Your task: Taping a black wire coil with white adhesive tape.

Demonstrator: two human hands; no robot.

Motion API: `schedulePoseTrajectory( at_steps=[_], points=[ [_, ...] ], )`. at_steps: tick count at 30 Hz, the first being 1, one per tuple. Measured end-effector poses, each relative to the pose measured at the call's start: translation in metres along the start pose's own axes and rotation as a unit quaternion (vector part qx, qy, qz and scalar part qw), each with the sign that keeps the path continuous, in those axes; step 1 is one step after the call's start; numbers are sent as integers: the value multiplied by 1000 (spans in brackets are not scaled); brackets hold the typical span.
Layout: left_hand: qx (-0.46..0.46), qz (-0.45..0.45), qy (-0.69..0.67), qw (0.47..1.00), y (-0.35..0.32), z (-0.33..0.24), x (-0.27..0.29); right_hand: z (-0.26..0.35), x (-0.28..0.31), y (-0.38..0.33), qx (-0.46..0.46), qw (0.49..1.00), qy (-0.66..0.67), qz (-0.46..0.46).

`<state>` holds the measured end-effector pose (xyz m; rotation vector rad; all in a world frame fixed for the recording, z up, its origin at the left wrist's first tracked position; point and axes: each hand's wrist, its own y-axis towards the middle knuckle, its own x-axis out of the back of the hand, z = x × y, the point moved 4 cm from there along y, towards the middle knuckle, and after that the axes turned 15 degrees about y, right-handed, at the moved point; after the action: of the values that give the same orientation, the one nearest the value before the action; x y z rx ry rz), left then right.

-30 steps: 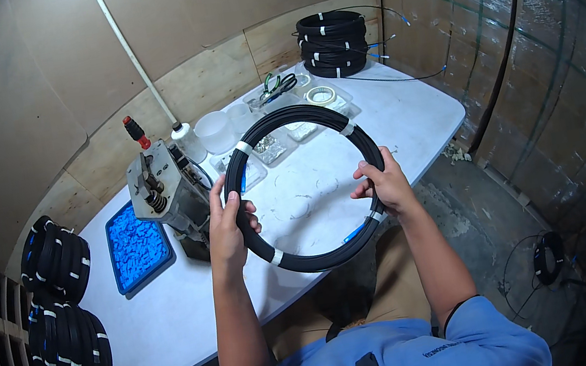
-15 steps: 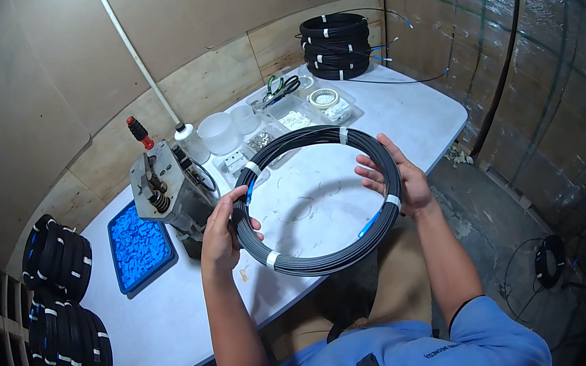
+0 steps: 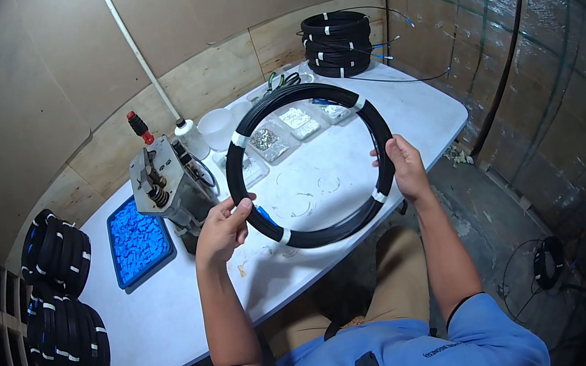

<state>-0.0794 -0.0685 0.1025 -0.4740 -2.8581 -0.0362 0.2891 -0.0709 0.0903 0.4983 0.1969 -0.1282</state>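
Observation:
Between my two hands a coil of black cable [image 3: 332,236] is held up and tilted above the white table. Several white tape bands wrap it, and a blue connector [image 3: 265,216] shows at its lower left. My left hand [image 3: 222,231] grips the coil's left side, thumb on the near face. At the opposite side my right hand [image 3: 407,169] is closed round the ring, with its thumb in front and fingertips showing inside the loop. Most of the left fingers are hidden behind the coil.
A metal hand-press machine [image 3: 172,183] stands beside a tray of blue parts [image 3: 138,242]. Clear bins of small parts [image 3: 267,143] line the back. Finished coils are stacked at the back right [image 3: 338,45] and along the left edge [image 3: 68,333]. Another coil [image 3: 548,261] lies on the floor.
The coil has been raised and tipped more upright, and turned so the blue connector and tape bands sit elsewhere. My left hand has shifted lower on the ring.

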Motion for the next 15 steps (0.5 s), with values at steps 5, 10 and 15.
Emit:
schedulePoseTrajectory(
  at_steps=[5, 10, 15],
  points=[
    [-20, -97, 114, 989, 4, 9, -3, -22, -10, -8, -133, 976, 149, -91],
    [-43, -205, -85, 974, 15, 8, -37, -31, -25, -19, -126, 961, 211, -124],
    [-32, -222, -87, 971, 9, -4, -40, -29, -32, -19, -152, 969, 165, -107]
  ],
)
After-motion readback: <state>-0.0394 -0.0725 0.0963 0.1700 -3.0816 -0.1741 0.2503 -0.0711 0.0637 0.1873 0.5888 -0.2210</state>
